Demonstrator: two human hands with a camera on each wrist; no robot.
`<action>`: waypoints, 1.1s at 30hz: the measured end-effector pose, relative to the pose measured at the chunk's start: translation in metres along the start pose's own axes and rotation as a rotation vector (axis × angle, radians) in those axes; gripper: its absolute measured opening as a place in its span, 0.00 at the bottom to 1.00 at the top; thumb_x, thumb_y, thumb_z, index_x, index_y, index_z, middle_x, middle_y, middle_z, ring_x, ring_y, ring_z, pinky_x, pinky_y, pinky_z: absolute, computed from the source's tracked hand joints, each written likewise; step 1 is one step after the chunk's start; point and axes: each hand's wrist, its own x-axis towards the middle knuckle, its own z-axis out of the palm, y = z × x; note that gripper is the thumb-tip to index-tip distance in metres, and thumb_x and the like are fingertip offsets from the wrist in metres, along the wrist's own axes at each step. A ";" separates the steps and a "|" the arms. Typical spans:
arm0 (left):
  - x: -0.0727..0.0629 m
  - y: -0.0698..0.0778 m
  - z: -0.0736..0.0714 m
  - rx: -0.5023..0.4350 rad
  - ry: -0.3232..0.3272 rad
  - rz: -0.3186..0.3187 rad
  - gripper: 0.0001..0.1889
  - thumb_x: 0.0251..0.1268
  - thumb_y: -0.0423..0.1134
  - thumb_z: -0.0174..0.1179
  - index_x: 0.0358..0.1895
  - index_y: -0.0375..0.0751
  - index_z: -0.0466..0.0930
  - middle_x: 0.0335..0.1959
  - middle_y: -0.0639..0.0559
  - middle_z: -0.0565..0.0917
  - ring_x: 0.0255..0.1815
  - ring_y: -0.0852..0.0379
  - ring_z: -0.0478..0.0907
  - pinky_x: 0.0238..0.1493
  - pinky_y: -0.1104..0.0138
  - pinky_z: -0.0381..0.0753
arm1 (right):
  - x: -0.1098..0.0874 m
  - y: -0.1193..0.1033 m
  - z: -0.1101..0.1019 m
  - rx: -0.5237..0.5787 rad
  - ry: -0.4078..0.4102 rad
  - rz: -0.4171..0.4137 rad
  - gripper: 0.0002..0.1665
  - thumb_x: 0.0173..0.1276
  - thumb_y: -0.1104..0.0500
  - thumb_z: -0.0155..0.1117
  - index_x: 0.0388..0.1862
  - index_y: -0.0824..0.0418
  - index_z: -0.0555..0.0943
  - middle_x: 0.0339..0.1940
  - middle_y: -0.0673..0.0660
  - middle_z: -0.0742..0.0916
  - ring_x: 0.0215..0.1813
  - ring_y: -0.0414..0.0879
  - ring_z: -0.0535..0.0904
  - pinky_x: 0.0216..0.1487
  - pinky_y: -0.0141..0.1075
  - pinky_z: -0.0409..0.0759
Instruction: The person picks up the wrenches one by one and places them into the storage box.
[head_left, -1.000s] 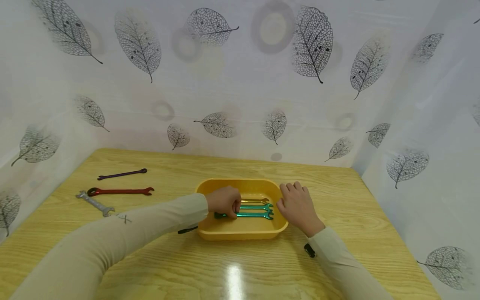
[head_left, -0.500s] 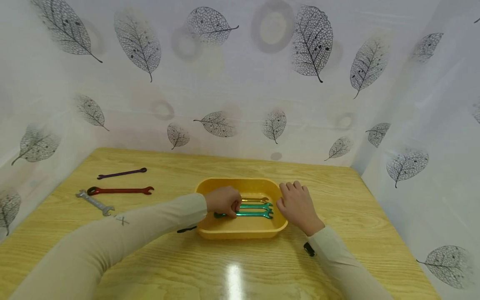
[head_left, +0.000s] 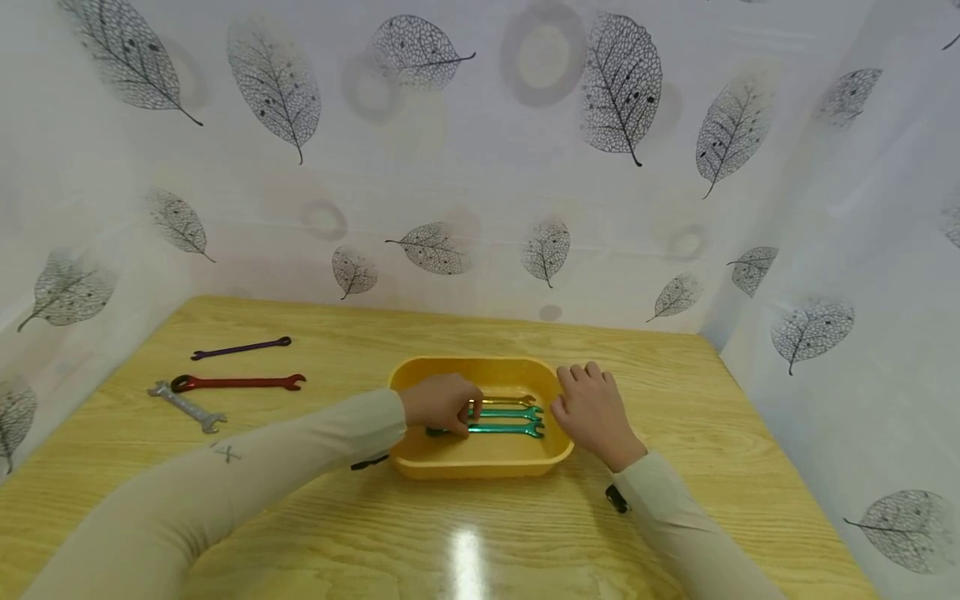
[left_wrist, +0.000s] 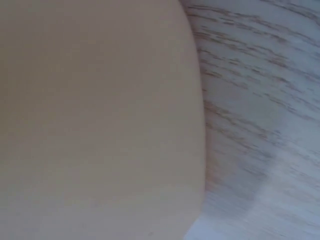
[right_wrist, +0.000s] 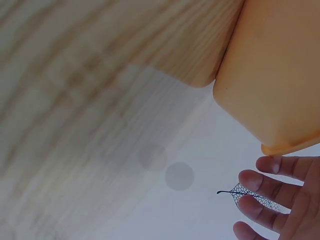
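Observation:
My left hand (head_left: pixel 442 402) reaches into a yellow plastic tray (head_left: pixel 483 471), thumb and fingers slightly apart over the left ends of the wrenches. Two green wrenches, a nearer one (head_left: pixel 510 430) and a farther one (head_left: pixel 504 413), lie side by side with a gold wrench (head_left: pixel 506 401) behind them. The hand hides part of each. At the tray's right end is my right hand (head_left: pixel 596 417), thumb by the rim. In the right wrist view its fingers (right_wrist: pixel 270 189) are loosely bent and spread, one fingertip right at the tray's edge.
On the table's left lie a purple wrench (head_left: pixel 243 347), a red wrench (head_left: pixel 243 383) and a silver wrench (head_left: pixel 187 405). A leaf-patterned sheet (head_left: pixel 480 183) surrounds the back and sides. The left wrist view is mostly a blurred tan surface beside wood grain.
My left thumb and fingers have parted a little, showing more of the wrenches between them, and the left hand has shifted slightly left. The right hand stays by the rim.

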 end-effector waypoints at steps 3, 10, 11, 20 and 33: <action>-0.001 -0.001 -0.001 0.024 0.013 0.002 0.08 0.52 0.40 0.69 0.34 0.48 0.81 0.24 0.59 0.81 0.24 0.66 0.74 0.29 0.72 0.75 | 0.000 -0.001 -0.001 -0.008 0.005 0.000 0.05 0.59 0.60 0.55 0.33 0.61 0.73 0.23 0.55 0.75 0.29 0.50 0.64 0.30 0.39 0.60; -0.008 0.006 -0.011 0.043 0.053 0.009 0.12 0.56 0.43 0.66 0.41 0.45 0.80 0.31 0.55 0.83 0.28 0.64 0.76 0.32 0.72 0.76 | 0.000 -0.002 -0.001 -0.031 0.009 -0.001 0.05 0.58 0.60 0.56 0.32 0.60 0.73 0.23 0.55 0.74 0.30 0.51 0.65 0.31 0.40 0.61; -0.009 0.007 -0.014 0.037 0.054 0.008 0.12 0.56 0.43 0.66 0.42 0.44 0.80 0.32 0.54 0.83 0.29 0.63 0.76 0.32 0.71 0.76 | 0.000 -0.002 -0.001 -0.031 0.009 0.000 0.05 0.58 0.60 0.56 0.32 0.60 0.73 0.23 0.55 0.74 0.30 0.51 0.65 0.31 0.39 0.60; -0.028 0.024 -0.028 0.028 0.116 0.033 0.13 0.61 0.42 0.62 0.47 0.43 0.79 0.38 0.50 0.84 0.37 0.57 0.80 0.38 0.67 0.79 | 0.000 -0.002 -0.001 -0.040 0.024 -0.012 0.06 0.57 0.60 0.57 0.33 0.61 0.73 0.23 0.55 0.75 0.29 0.51 0.65 0.30 0.39 0.61; -0.059 0.042 -0.047 0.191 0.430 0.105 0.17 0.55 0.43 0.66 0.48 0.46 0.77 0.42 0.52 0.79 0.31 0.62 0.76 0.31 0.71 0.78 | 0.000 -0.003 -0.002 -0.022 0.014 -0.010 0.05 0.57 0.61 0.57 0.31 0.60 0.71 0.22 0.54 0.72 0.28 0.50 0.62 0.30 0.38 0.57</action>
